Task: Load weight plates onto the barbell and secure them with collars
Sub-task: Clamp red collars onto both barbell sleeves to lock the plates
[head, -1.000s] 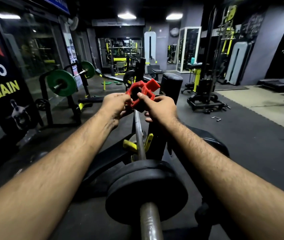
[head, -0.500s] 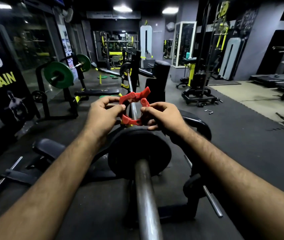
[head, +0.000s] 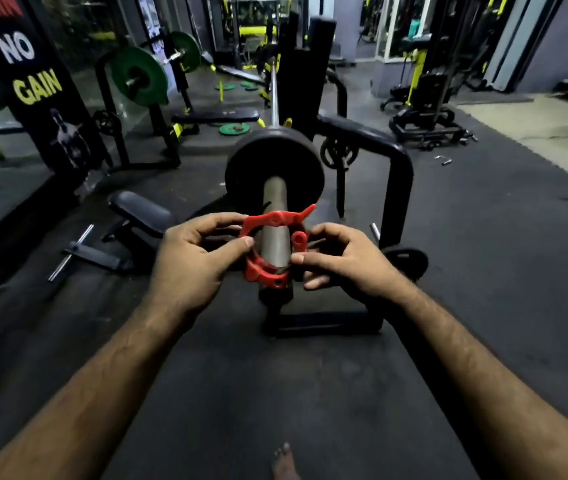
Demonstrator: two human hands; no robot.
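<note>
Red plastic stands out against the dim gym: a hinged red clamp collar (head: 273, 245) sits around the near end of the steel barbell sleeve (head: 275, 216), its ring still spread, with the lever tab sticking up and to the right. Both bare hands hold it. The left hand (head: 192, 263) curls around the collar's left side, thumb tip pressed on the front of the ring and the other fingers bent behind it. The right hand (head: 343, 259) pinches the right side — thumb on the lower edge, index finger arched over the small round hinge end.

Farther along the same sleeve, apart from the collar, a round black weight plate (head: 274, 168) is already loaded, and past it the thin silver shaft of the barbell runs away towards the black upright rack (head: 305, 64). The bar end juts towards the camera above a black tubular steel frame (head: 391, 188); whether the collar's jaw fully encircles the sleeve at the bottom is hard to judge, since the fingers cover part of it.

On the dark rubber floor (head: 310, 386) to the left lies a black padded bench piece (head: 140, 213) with a short steel rod beside it. Behind it stands another rack carrying large green plates (head: 139, 79), and smaller green discs lie flat on the floor — near a flat black bench (head: 215, 116). A black banner with the words "NO GAIN" (head: 31, 71) leans at the far left. A bare foot (head: 284, 460) shows at the bottom edge.
</note>
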